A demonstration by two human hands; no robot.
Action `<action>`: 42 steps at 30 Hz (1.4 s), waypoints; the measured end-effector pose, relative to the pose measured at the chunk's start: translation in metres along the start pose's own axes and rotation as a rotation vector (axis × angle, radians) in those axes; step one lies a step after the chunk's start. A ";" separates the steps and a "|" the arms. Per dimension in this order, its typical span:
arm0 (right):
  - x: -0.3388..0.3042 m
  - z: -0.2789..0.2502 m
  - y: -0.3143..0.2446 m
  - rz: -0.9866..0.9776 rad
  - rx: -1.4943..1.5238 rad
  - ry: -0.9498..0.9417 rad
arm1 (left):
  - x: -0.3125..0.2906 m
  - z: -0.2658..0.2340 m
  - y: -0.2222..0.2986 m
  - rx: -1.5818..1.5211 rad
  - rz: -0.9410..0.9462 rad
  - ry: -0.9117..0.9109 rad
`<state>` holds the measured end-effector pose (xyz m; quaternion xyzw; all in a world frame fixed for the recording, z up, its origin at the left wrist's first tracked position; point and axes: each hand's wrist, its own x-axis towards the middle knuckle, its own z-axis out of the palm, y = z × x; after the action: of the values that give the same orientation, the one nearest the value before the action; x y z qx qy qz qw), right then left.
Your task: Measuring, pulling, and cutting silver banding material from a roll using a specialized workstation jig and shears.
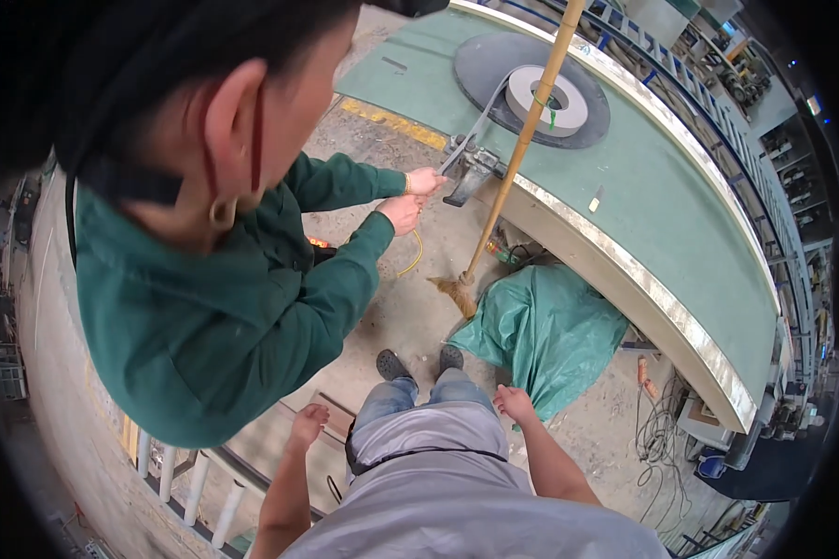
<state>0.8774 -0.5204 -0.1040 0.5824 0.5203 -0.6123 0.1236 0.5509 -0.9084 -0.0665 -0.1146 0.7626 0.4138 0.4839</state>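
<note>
My left hand [309, 424] hangs low beside my body, its fingers loosely curled and somewhat apart, with nothing in it. On the other side my right hand [514, 403] is held the same way, nothing in its grasp; nearest to it is a green plastic sheet [552, 326] heaped on the floor. A bamboo-handled broom [520, 154] leans against the table edge, bristles down. At the left, a co-worker in a green jacket [224, 307] has both hands [412, 200] together at the end of a grey strip [480, 124] near a metal clamp [474, 172].
A curved green-topped table [662, 238] sweeps across the right. On it rests a roll of grey strip [547, 101] over a dark disc [480, 65]. Tangled cables [662, 433] lie on the floor at the right. White pipes [196, 489] stand at the lower left.
</note>
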 end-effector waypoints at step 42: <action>0.067 -0.091 -0.015 0.082 -0.178 -0.151 | -0.071 0.113 -0.063 -0.152 -0.155 0.169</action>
<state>0.8997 -0.4121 -0.1328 0.5424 0.5374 -0.6002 0.2385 0.6952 -0.8801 -0.0616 -0.2441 0.7560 0.4205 0.4382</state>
